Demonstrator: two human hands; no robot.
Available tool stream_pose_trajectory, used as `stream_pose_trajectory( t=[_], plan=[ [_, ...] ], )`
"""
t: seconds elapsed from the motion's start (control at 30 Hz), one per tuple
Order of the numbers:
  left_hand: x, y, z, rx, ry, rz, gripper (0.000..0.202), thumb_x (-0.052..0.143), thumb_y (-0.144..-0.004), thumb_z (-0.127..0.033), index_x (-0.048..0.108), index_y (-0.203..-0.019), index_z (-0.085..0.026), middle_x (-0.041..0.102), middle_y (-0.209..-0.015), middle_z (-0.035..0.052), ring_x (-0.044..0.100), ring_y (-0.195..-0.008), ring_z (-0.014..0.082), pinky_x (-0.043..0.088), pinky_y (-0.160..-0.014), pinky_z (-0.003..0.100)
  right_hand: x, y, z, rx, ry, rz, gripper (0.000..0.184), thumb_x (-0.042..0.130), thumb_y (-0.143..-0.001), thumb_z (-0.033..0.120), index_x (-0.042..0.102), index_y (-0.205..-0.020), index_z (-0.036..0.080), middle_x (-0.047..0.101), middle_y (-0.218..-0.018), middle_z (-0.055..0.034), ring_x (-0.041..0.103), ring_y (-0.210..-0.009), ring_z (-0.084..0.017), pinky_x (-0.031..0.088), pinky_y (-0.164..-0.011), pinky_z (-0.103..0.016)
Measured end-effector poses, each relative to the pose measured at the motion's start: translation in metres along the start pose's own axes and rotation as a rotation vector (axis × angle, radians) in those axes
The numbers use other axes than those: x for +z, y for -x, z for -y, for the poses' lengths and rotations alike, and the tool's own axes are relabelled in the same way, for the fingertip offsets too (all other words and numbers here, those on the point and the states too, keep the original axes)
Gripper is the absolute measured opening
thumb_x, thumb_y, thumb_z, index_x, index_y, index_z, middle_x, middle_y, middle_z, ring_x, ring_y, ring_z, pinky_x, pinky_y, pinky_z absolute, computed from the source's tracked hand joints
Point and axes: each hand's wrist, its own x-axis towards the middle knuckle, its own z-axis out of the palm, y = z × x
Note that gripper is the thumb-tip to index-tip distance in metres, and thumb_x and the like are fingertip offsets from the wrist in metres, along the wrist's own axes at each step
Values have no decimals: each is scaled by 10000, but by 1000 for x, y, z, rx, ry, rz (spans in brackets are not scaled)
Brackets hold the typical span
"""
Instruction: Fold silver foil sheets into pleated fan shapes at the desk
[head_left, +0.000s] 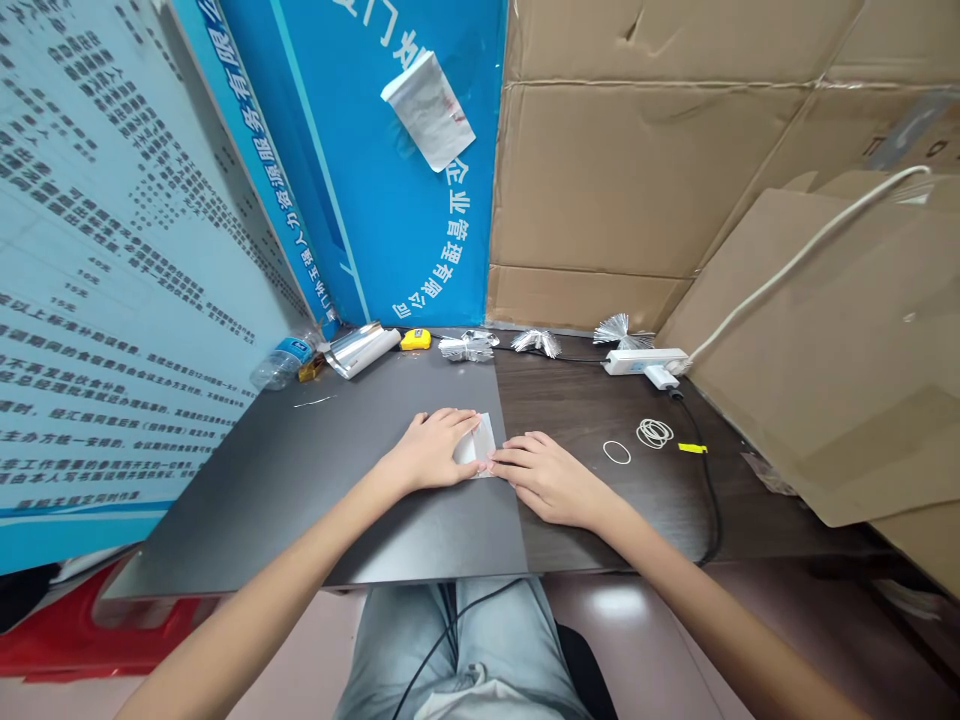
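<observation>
A folded white sheet with a silvery sheen (pixel 477 445) lies on the dark desk, just where the grey mat meets the brown wood top. My left hand (pixel 430 450) presses on its left part, fingers together, covering much of it. My right hand (pixel 547 480) comes in from the right, its fingertips at the sheet's lower right edge. The part of the sheet under my left hand is hidden.
Along the back edge lie a roll of foil (pixel 362 350), a yellow tape measure (pixel 415 340), several foil tassels (pixel 538 343) and a white power strip (pixel 645 361). Rubber bands (pixel 655 433) lie to the right. Cardboard (pixel 817 350) leans at the right.
</observation>
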Motion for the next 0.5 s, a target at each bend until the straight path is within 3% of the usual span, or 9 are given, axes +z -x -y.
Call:
stream_pose_trajectory(
  t=[0.27,0.5],
  plan=[
    [4,1,2,-55,42,47,861,500,-929,-749,362,-1649,-299,302,-1732,68,280,-1588,380,318,-1210,657,-5,-12,-11,89,-180,-3,313,494,-1087,301,760,-1252,302,676,-1257,-67,608,-1144,-219,452,-1006,-415],
    [7,4,4,-85,110,98,899,456,-935,-768,255,-1683,-310,181,-1769,38,132,-1638,366,175,-1262,700,-4,-26,-40,92,-91,10,344,489,-1092,349,727,-1340,336,648,-1269,-83,574,-1139,-242,445,-981,-424]
  ],
)
